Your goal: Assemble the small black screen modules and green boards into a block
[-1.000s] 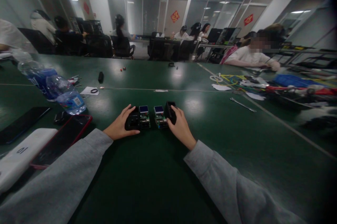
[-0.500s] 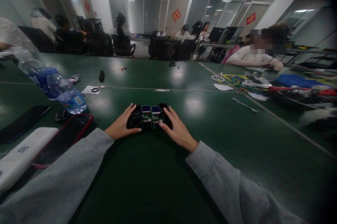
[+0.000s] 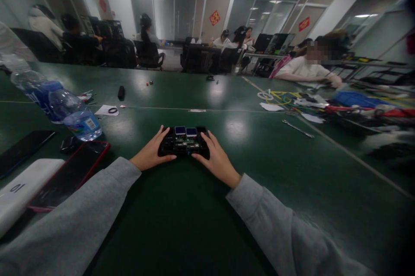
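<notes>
A black electronic device (image 3: 184, 147) with bare circuit boards lies level on the table before me. Two small rectangular screens (image 3: 186, 131) sit side by side along its far edge. My left hand (image 3: 152, 150) grips its left end, the thumb along the near edge and the fingers around the far side. Around the right end closes my right hand (image 3: 216, 157), its thumb at the near edge close to the middle. The two halves meet in one straight row; whether they are joined I cannot tell. The underside is hidden.
Left on the green table (image 3: 181, 224) are water bottles (image 3: 78, 113), a red-edged phone (image 3: 71, 174), a white power bank (image 3: 29, 189) and a dark phone (image 3: 26, 150). A wrench (image 3: 297, 128) and tangled cables (image 3: 285, 96) lie right. Several people sit beyond.
The device's two halves, slightly angled with a gap between them before, now line up closely. My right thumb has slid down to the near edge. The view has shifted slightly right.
</notes>
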`<state>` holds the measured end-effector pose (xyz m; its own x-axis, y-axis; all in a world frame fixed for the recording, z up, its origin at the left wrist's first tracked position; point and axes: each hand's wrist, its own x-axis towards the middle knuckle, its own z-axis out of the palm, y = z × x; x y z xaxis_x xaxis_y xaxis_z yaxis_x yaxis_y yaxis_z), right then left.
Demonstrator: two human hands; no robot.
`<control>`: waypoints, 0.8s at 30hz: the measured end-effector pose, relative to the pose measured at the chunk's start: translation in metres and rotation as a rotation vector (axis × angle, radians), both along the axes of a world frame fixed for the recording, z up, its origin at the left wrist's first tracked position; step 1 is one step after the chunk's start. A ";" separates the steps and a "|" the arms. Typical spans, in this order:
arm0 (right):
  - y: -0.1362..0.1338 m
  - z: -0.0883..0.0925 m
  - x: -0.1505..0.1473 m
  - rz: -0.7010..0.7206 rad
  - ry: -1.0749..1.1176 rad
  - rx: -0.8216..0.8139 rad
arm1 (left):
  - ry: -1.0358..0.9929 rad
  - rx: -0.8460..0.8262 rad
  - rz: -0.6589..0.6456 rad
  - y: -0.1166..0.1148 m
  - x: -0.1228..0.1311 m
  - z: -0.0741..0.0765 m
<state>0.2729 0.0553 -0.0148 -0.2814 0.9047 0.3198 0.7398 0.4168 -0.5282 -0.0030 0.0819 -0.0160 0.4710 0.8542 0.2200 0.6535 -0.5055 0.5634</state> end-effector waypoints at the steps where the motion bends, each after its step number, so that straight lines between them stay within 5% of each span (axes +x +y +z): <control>1: 0.000 0.000 0.000 -0.001 0.004 -0.002 | -0.001 0.002 -0.003 0.001 0.000 -0.001; 12: 0.001 -0.001 -0.001 0.017 0.036 0.060 | 0.059 0.040 0.051 0.001 -0.001 0.000; 17: 0.002 -0.003 -0.001 0.027 0.024 0.068 | 0.052 0.225 0.086 -0.001 0.008 0.009; 24: 0.003 -0.005 0.000 0.002 0.024 0.066 | 0.190 0.348 -0.020 0.002 0.032 0.022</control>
